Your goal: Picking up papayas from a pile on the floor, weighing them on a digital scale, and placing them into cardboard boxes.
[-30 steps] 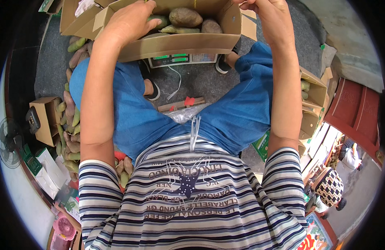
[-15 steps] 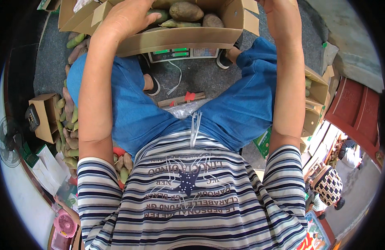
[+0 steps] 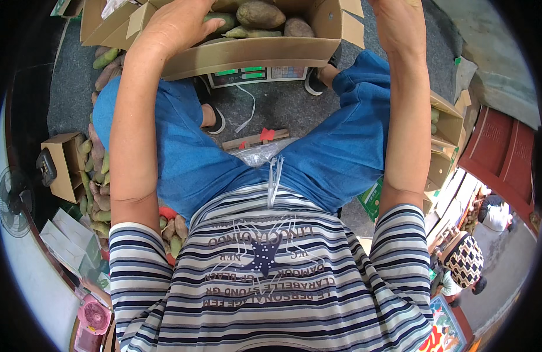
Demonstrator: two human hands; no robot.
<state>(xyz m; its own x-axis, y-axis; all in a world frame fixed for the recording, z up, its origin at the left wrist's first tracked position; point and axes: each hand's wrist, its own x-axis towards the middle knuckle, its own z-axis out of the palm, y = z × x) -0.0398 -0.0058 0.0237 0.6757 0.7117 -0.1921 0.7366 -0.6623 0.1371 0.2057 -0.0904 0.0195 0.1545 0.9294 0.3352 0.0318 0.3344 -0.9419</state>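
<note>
In front of me stands an open cardboard box holding several thick brown and green root vegetables. Over the box's left side is my left hand, its thumb stretched out towards the vegetables. The picture's top edge cuts off its other fingers, and no held thing shows. Beyond the box's right flap, my right hand is raised at the top edge. Most of its fingers are out of the picture, so I cannot see whether it holds anything. Beneath the box, a scale with a lit green display shows.
Loose root vegetables lie on the floor at my left, beside a small cardboard box. Another box of vegetables stands at my right. A pink fan is at lower left. People sit at lower right, one in a patterned hat.
Both hands have stayed almost still, the right one lowered very slightly. The box and vegetables keep their places.
</note>
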